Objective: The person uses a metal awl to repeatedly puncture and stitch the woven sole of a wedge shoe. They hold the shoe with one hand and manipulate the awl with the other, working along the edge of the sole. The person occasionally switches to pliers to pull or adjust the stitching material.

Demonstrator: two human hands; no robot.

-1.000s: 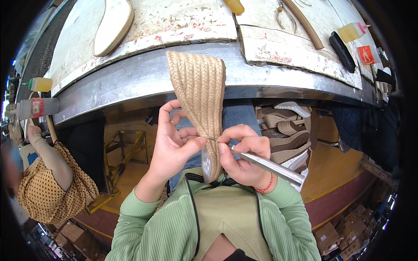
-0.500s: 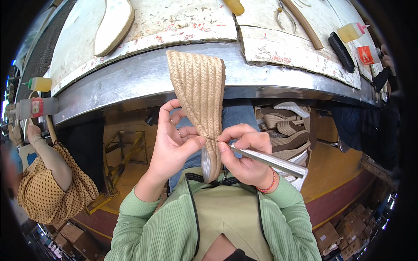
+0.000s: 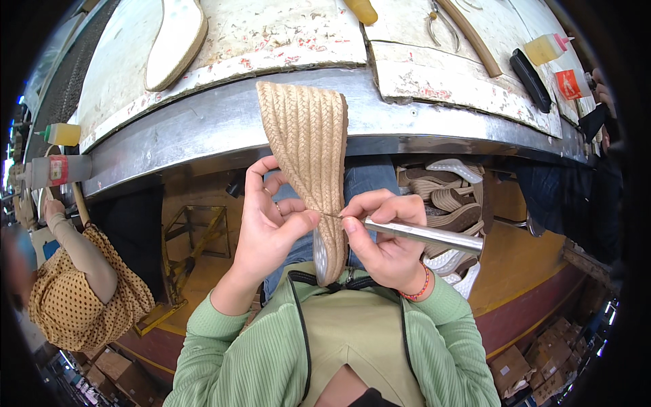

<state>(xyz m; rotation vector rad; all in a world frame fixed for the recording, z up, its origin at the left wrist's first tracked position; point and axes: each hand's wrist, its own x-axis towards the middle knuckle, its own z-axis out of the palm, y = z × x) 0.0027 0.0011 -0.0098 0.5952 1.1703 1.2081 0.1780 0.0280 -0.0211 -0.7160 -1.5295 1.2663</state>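
Note:
A wedge shoe sole (image 3: 308,146) wrapped in tan braided rope stands between my hands, thick end away from me and narrow end near my jacket. My left hand (image 3: 271,217) grips its left side, thumb pressed on the braid and fingers behind. In my right hand (image 3: 386,237) is an awl (image 3: 434,235) with a silver cylindrical handle, pinched near its front end. Its thin dark tip lies across the braid, by my left thumb. Whether the tip has gone into the rope is too small to tell.
Beyond the sole runs a metal-edged workbench (image 3: 190,108). On it lie another sole (image 3: 178,41), pliers (image 3: 443,30), a hammer-like wooden handle (image 3: 471,37) and bottles of liquid (image 3: 542,49). Several soles (image 3: 454,200) are piled below, right. A co-worker's arm (image 3: 85,254) shows at left.
The awl's handle has swung, its back end rising away from me so that it lies flatter. My right fingers have shifted slightly around it. The sole has moved a little left.

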